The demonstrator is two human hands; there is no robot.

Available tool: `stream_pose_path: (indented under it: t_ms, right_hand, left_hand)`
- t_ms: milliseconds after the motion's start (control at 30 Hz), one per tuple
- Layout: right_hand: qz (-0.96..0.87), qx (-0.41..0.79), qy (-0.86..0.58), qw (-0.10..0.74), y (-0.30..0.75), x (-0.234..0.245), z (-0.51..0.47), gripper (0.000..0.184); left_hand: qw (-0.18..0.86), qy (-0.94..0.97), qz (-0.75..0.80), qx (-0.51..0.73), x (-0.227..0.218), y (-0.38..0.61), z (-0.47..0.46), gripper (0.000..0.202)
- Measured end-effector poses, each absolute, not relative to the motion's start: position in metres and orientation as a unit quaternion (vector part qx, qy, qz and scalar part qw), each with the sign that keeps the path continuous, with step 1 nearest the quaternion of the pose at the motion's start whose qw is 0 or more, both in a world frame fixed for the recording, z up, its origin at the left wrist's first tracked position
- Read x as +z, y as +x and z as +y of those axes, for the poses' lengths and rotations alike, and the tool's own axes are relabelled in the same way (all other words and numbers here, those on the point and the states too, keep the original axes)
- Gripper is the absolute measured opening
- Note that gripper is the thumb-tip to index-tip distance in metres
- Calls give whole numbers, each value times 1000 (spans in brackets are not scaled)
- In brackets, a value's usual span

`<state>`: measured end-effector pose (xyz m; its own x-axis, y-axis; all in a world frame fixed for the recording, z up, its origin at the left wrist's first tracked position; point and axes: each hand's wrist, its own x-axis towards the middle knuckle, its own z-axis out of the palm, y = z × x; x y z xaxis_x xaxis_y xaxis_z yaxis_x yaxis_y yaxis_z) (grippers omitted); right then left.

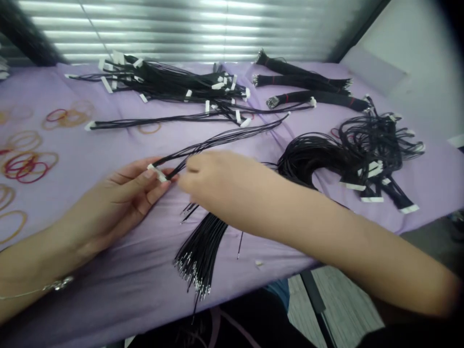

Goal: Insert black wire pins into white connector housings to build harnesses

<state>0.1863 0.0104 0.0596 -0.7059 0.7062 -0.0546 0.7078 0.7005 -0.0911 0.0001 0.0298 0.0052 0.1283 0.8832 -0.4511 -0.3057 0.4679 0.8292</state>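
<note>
My left hand (134,191) pinches a white plug connector (158,173) between thumb and fingers. Several black wires (217,141) run from the connector to the upper right and end in a small white piece. Close to the connector's right side is my right hand (208,176), blurred, its fingers curled; what they grip is hidden behind the hand. Below it, a thick bundle of loose black wires (203,246) with bare metal tips fans toward the table's front edge. My right forearm covers part of that bundle.
A purple cloth (137,270) covers the table. Finished-looking black cable harnesses (174,79) with white connectors lie at the back. Tied wire bundles (300,79) and a looped heap of cables (377,140) lie on the right. Rubber bands (27,166) are scattered at left.
</note>
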Motion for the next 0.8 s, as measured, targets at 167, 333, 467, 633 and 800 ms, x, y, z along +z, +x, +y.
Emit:
stream_pose_path:
  t_ms: [167,333,467,633,800]
  right_hand:
    - [919,-149,365,30,201,28,19,17]
    - [936,-71,342,-44,206,19,10,12]
    - [937,-65,329,-100,204,11,3,12]
    - [913,-124,366,-133,203,7,5,13]
    - [846,-193,372,-330,204,9,11,14]
  left_hand:
    - [677,281,528,429,-4,-5,32,14]
    - [691,323,509,399,-2,-6,27,29]
    - [687,335,523,377,4,-5,25,26]
    - [712,367,472,369,0,-6,24,25]
    - [729,400,414,370,-5,-7,23,7]
